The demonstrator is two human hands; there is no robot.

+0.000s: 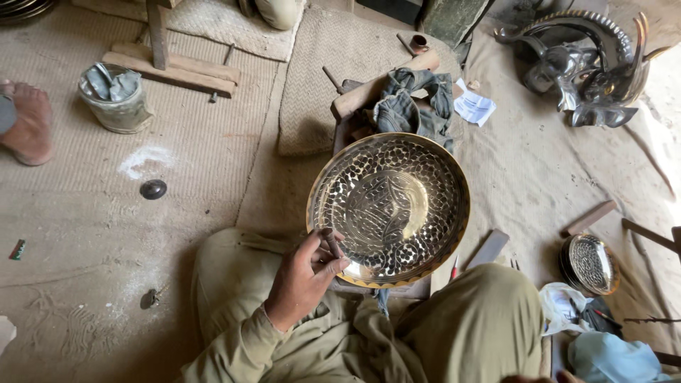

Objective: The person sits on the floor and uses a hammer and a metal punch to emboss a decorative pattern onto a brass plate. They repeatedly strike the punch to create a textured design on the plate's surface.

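A large round brass plate (pixel 389 207) with an engraved black-and-gold pattern rests tilted in front of me, between my knees. My left hand (pixel 303 278) is at its lower left rim, with the fingers closed around a short dark metal punch (pixel 331 242) whose tip touches the plate's surface. Of my right hand only a sliver of fingers (pixel 543 378) shows at the bottom edge, and what it holds is hidden.
A wooden block with a dark cloth (pixel 408 99) lies behind the plate. A smaller engraved bowl (pixel 590 264) and several small tools sit at right, a shiny metal figure (pixel 592 67) at top right. A tin of rags (pixel 115 96) and another person's foot (pixel 28 120) are at left.
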